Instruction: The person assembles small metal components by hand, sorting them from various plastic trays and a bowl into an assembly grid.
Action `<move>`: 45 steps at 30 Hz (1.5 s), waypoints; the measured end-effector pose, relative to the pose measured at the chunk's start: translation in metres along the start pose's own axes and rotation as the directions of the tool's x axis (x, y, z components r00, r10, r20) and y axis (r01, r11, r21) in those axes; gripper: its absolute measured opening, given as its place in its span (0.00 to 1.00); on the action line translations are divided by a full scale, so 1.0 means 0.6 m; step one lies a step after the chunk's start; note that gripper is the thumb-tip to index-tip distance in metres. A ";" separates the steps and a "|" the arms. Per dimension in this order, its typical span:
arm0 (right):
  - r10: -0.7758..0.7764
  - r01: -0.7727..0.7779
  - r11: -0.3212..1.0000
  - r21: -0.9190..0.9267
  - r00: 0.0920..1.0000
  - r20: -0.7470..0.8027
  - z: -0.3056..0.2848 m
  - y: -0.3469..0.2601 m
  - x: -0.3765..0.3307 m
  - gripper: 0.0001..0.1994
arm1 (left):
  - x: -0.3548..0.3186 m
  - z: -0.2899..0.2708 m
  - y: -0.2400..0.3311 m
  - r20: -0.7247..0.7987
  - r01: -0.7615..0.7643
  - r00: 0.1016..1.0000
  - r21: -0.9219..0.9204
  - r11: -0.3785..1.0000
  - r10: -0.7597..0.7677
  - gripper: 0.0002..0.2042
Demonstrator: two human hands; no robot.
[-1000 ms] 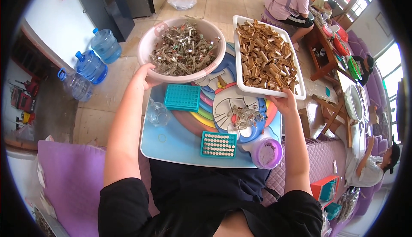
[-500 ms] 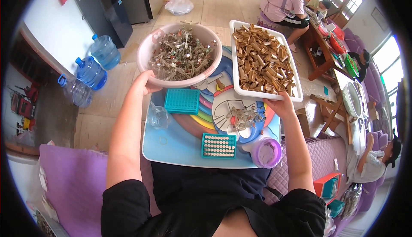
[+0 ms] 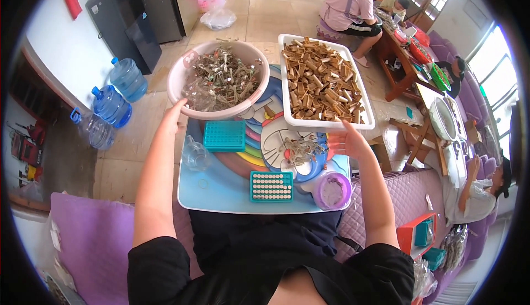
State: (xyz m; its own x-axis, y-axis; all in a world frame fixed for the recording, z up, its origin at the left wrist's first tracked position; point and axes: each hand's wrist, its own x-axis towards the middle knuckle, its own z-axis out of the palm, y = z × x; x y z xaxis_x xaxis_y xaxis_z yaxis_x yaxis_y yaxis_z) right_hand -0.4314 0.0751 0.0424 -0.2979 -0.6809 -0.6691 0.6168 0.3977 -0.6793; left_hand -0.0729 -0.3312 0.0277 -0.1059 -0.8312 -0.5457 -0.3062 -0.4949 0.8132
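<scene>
Your left hand [image 3: 175, 113] was up at the far left corner of the little kids' table [image 3: 221, 192], fingers loosely spread and resting against the near rim of the pink basin [image 3: 178, 73], not really gripping it as far as I could tell. That basin was heaped with a grey tangle of small metal bits and hung partly over the table's far left edge. Your right hand [image 3: 345, 139] was flat and open under the near edge of the white tray [image 3: 287, 92], fingertips touching its rim, nothing clenched. The tray was stuffed with short brown tubes and sat along the far right edge, poking out past the table.

Between your arms, a teal grid block [image 3: 224, 135] lay just below the basin, empty-looking. A second teal grid block [image 3: 271, 186] sat at the near edge, its holes filled with pale round tips. Right beside that one stood a purple cup [image 3: 332, 191] at the near right corner. A small pile of loose metal pieces [image 3: 301, 148] lay mid-table, near your right hand. A clear plastic cup [image 3: 195, 154] sat by the left edge, close to your left forearm.

Off the table, blue water jugs [image 3: 128, 78] stood on the floor to the left
</scene>
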 end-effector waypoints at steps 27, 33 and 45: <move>-0.749 0.180 -0.270 -0.946 0.578 0.324 0.182 -0.079 0.112 0.14 | -0.450 0.015 -0.323 0.896 -0.262 0.375 -0.143 0.954 0.237 0.12; -0.727 -0.108 -0.271 -0.957 0.675 0.130 0.208 -0.061 0.123 0.19 | -0.484 0.042 -0.324 0.950 -0.392 0.228 -0.109 0.913 0.212 0.11; -0.913 0.533 -0.092 -0.841 0.293 0.286 0.200 -0.053 0.092 0.06 | -0.451 0.025 -0.355 0.827 -0.121 0.511 -0.199 0.973 0.233 0.12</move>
State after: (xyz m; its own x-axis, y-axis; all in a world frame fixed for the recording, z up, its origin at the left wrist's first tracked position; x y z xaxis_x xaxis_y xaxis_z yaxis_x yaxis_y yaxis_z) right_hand -0.3801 -0.0488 0.0635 -0.4419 -0.7379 0.5101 -0.8286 0.1179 -0.5473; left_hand 0.0070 0.0028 -0.0006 -0.9081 -0.3305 -0.2571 -0.0971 -0.4309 0.8971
